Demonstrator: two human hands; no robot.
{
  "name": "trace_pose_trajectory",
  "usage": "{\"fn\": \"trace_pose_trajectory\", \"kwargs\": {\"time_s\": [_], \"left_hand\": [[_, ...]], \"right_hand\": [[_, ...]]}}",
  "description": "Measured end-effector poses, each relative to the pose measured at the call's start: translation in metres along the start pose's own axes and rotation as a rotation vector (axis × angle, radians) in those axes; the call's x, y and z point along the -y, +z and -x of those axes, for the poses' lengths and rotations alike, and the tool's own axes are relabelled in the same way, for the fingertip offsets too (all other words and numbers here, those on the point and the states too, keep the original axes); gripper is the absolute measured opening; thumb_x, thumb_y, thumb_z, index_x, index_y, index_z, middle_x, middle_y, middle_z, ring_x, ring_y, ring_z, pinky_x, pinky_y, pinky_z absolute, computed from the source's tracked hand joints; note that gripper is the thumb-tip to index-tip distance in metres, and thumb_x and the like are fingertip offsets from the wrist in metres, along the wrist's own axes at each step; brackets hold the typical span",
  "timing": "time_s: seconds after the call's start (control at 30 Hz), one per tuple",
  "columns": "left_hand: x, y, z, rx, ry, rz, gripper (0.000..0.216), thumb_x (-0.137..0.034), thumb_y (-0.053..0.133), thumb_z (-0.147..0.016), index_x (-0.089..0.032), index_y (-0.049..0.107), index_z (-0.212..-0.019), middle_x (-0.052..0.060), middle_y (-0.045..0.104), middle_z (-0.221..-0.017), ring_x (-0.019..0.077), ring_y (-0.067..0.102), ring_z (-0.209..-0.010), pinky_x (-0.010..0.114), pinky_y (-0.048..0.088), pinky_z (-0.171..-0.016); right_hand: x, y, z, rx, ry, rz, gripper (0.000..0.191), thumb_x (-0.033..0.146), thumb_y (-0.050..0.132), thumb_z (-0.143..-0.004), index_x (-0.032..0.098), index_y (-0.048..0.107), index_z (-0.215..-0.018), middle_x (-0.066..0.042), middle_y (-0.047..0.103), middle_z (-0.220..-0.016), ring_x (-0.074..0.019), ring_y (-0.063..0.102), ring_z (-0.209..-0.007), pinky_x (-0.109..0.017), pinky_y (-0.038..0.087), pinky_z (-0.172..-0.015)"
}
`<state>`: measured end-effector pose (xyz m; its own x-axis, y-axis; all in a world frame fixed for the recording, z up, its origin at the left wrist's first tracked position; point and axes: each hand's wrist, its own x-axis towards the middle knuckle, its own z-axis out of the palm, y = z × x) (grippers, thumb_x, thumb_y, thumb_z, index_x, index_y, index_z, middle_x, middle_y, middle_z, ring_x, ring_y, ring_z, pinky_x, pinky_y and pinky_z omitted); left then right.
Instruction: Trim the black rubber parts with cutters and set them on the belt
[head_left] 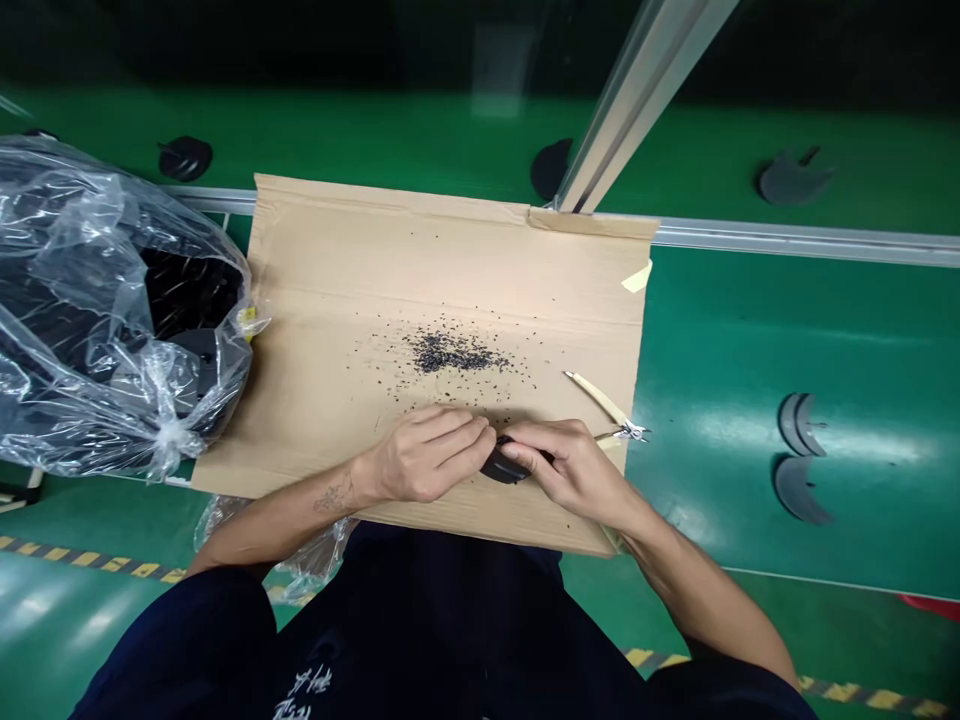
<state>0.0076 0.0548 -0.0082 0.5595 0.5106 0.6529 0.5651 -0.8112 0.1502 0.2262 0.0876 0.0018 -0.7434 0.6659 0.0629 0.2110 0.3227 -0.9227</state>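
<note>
A small curved black plastic part (504,466) is held low over the front of a cardboard sheet (330,270). My right hand (570,462) pinches its right side, thumb on top. Closed fingers of my left hand (431,455) meet the part's left end; the left thumb is hidden beneath them. Just beyond my hands lies a scattered heap of tiny black bits (454,352). Cutting pliers with cream handles (600,398) rest to the right of my right hand, jaws past the cardboard's right edge.
On the left, a clear plastic bag (82,330) contains black parts. Curved dark parts (801,488) lie on the green table (720,350) at right. Other dark pieces (185,158) sit beyond the metal rail (810,240). A metal post (637,110) rises at the cardboard's back edge.
</note>
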Motion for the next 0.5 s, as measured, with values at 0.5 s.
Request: {"fn": "trace_pose_trajectory", "kwargs": {"time_s": [0.5], "left_hand": [[0.01,0.001,0.001,-0.072,0.065,0.058,0.009,-0.016,0.061,-0.096,-0.015,0.07,-0.093,0.006,0.081,-0.092,0.0166,0.077,-0.085,0.029,0.065,-0.078]], "right_hand": [[0.001,-0.01,0.0,0.129,-0.047,-0.181,0.027,0.032,0.048,-0.106,0.016,0.065,-0.092,0.0,0.064,-0.072,-0.0101,0.052,-0.063,-0.023,0.042,-0.06]]}}
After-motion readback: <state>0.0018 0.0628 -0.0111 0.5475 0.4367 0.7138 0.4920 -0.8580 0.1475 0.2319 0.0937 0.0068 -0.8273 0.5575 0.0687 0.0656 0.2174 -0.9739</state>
